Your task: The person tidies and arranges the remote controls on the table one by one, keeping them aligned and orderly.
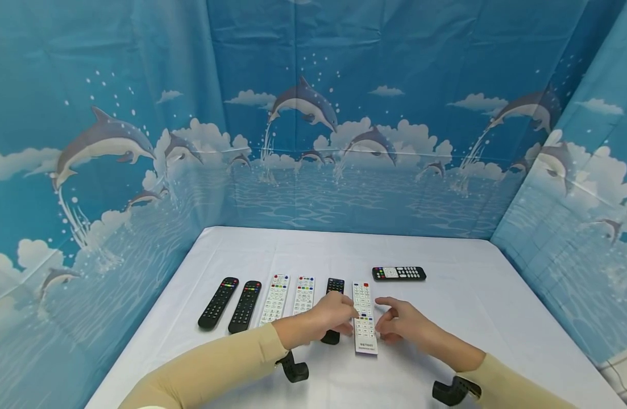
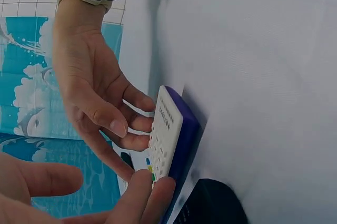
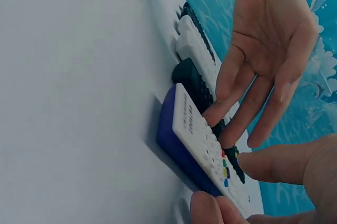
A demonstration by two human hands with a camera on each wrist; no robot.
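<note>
A white remote control [image 1: 365,335] with a purple underside lies face up on the table, between the two hands. My left hand [image 1: 332,313] is at its left edge, above a black remote control [image 1: 331,337] that it partly covers. On the other side, my right hand [image 1: 401,321] has its fingers loosely bent beside the white remote's right edge. In the left wrist view, the left fingertips [image 2: 158,195] are at the remote's edge, and neither hand is wrapped round it. The right wrist view shows the right fingertips [image 3: 206,208] low against its side.
Left of the hands, a black remote [image 1: 218,303], another black remote [image 1: 245,307], a white remote [image 1: 275,298] and a second white remote [image 1: 304,292] lie in a row. One black remote [image 1: 398,274] lies sideways farther back. Dolphin-print curtains [image 1: 344,199] border the white table [image 1: 472,295].
</note>
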